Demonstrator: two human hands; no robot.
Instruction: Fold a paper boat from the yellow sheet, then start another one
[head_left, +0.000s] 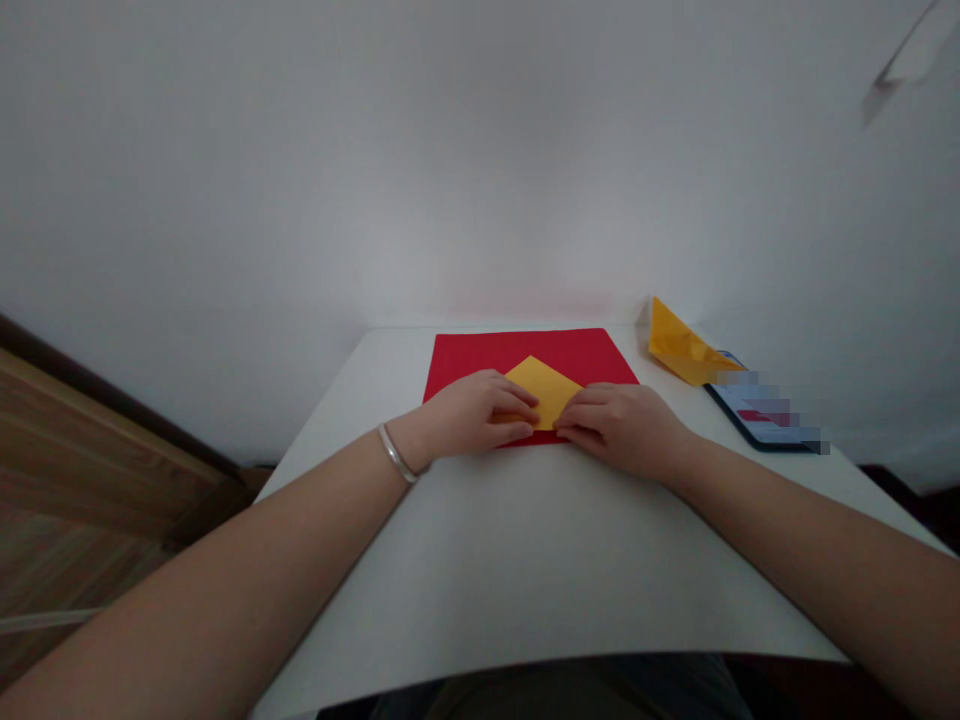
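Note:
A yellow sheet of paper (546,388) lies on a red sheet (517,345). Its far side comes to a point, and its near edge runs straight between my hands; it looks folded. My left hand (476,412), with a silver bangle at the wrist, grips the paper's left part, fingers bent on top and thumb along the near edge. On the right corner, my right hand (622,425) is closed with its fingertips and thumb at the near edge. Both palms face down, and the hands cover the two side corners of the paper.
The white table (510,560) stands against a pale wall (480,160). At the back right a folded yellow paper piece (679,345) stands by a tablet-like device (772,425), partly blurred out. Wooden furniture (90,440) is on the left.

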